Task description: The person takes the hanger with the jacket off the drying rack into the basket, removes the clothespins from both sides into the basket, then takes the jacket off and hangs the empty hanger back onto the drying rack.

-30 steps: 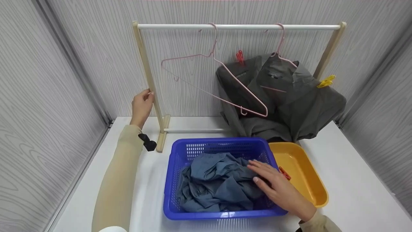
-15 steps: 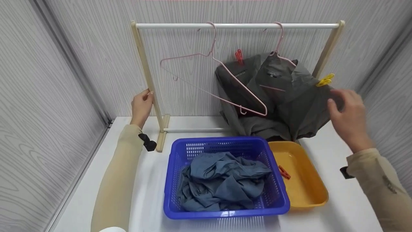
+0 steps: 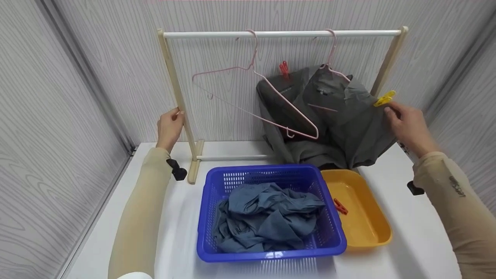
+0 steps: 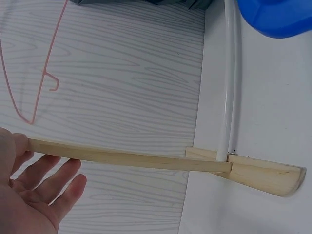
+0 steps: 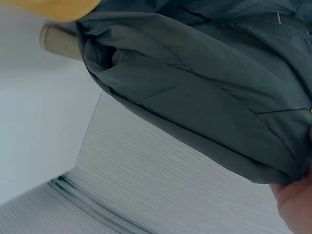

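Note:
My left hand (image 3: 171, 126) holds the left wooden post (image 3: 176, 87) of a small clothes rack, the thumb side against it and the other fingers loosely bent in the left wrist view. A dark grey shirt (image 3: 325, 104) hangs from a pink hanger (image 3: 332, 48) on the rack's right. At its right shoulder my right hand (image 3: 409, 126) pinches the cloth, just below a yellow clothespin (image 3: 384, 99); the fingers behind the cloth are hidden. On the other shoulder sits a red clothespin (image 3: 284, 69). The shirt's sleeve (image 5: 195, 92) fills much of the right wrist view.
A bare pink hanger (image 3: 232, 69) hangs left of the shirt on the white rail (image 3: 209, 35). In front stands a blue basket (image 3: 271, 255) with crumpled blue-grey cloth (image 3: 267, 217). Beside it, a yellow tray (image 3: 360, 217) holds another red clothespin (image 3: 340, 206).
My right hand has left the basket, risen to the shirt's right shoulder and taken hold of the cloth. The rack's right end has shifted slightly left. My left hand stays on the post.

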Available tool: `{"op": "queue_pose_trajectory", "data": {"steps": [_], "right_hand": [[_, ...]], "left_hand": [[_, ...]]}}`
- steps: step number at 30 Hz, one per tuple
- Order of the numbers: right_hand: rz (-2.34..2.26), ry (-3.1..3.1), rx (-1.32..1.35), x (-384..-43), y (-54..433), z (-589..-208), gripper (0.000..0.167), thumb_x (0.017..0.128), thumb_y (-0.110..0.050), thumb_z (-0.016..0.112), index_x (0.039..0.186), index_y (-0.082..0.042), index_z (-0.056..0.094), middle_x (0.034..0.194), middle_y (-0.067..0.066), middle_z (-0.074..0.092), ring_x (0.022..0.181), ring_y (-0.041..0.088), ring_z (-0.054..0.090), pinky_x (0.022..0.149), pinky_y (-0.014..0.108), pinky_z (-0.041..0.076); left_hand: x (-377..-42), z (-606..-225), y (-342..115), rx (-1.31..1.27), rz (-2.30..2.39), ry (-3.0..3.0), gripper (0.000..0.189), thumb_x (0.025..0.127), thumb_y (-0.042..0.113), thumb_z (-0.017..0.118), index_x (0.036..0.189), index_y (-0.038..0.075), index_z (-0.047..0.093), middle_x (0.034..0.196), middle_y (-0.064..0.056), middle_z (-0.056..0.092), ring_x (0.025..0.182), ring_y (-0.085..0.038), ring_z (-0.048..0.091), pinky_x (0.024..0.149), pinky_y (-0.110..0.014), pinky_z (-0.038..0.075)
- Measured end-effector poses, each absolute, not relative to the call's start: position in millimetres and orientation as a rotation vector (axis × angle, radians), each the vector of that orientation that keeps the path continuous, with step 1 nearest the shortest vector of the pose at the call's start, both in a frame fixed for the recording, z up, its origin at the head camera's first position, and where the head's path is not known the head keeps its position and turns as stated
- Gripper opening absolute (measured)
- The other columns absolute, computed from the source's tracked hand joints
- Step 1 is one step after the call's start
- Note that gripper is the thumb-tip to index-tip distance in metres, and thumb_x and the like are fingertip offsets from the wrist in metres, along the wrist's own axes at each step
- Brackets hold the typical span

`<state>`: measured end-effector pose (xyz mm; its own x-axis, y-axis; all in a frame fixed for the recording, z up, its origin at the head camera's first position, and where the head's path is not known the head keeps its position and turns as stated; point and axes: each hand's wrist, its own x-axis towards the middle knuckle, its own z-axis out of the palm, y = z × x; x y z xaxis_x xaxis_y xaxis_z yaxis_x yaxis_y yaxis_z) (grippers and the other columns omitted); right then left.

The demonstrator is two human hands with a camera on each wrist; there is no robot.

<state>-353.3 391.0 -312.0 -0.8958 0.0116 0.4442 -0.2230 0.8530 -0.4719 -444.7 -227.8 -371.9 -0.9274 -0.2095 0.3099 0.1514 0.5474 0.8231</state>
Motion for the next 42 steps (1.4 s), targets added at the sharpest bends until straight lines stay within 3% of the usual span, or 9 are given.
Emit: {"op": "queue_pose_trajectory", "data": {"steps": [6,15,21,31,42], "right_hand": [[0.802,-2.573,0.076,-354.7,388.3,-310.3,0.042,0.107,-0.035,0.034,0.128,-0.003,0.052,0.1,0.016,0.049,0.089,0.029,0.042,0.073,0.039,0.032],[0.831,-2.44,0.029,-348.7,384.0,-303.7,0.042,0.107,-0.033,0.038,0.131,-0.004,0.057,0.101,0.014,0.051,0.089,0.026,0.043,0.072,0.031,0.031],[0.822,-2.417,0.037,-341.6,382.0,-309.1,0.039,0.107,-0.034,0.039,0.123,-0.004,0.058,0.097,0.012,0.049,0.086,0.024,0.042,0.071,0.033,0.03],[0.816,-2.454,0.111,-321.9,385.6,-357.5,0.032,0.106,-0.031,0.042,0.107,-0.003,0.057,0.085,0.011,0.046,0.076,0.024,0.04,0.064,0.033,0.029],[0.838,-2.517,0.157,-310.8,385.8,-404.2,0.027,0.106,-0.026,0.046,0.107,-0.003,0.058,0.087,0.013,0.052,0.079,0.026,0.043,0.067,0.038,0.03]], "left_hand": [[-447.0,-373.8,-226.7,0.049,-1.343,-2.413,0.04,0.104,0.025,0.047,0.14,0.009,0.055,0.13,-0.016,0.062,0.114,-0.028,0.061,0.098,-0.043,0.045],[-446.8,-376.2,-225.0,0.062,-1.331,-2.392,0.04,0.105,0.029,0.046,0.139,0.01,0.057,0.132,-0.015,0.06,0.12,-0.029,0.057,0.1,-0.044,0.044],[-446.9,-378.0,-224.9,0.047,-1.33,-2.383,0.04,0.105,0.028,0.045,0.139,0.009,0.057,0.132,-0.015,0.06,0.121,-0.029,0.056,0.1,-0.043,0.044],[-446.5,-381.6,-224.5,0.009,-1.321,-2.338,0.037,0.105,0.025,0.047,0.135,0.008,0.06,0.128,-0.016,0.063,0.117,-0.03,0.059,0.096,-0.044,0.046],[-448.7,-383.2,-227.8,0.027,-1.331,-2.342,0.039,0.105,0.026,0.047,0.137,0.008,0.058,0.13,-0.016,0.061,0.12,-0.03,0.057,0.099,-0.044,0.044]]}}
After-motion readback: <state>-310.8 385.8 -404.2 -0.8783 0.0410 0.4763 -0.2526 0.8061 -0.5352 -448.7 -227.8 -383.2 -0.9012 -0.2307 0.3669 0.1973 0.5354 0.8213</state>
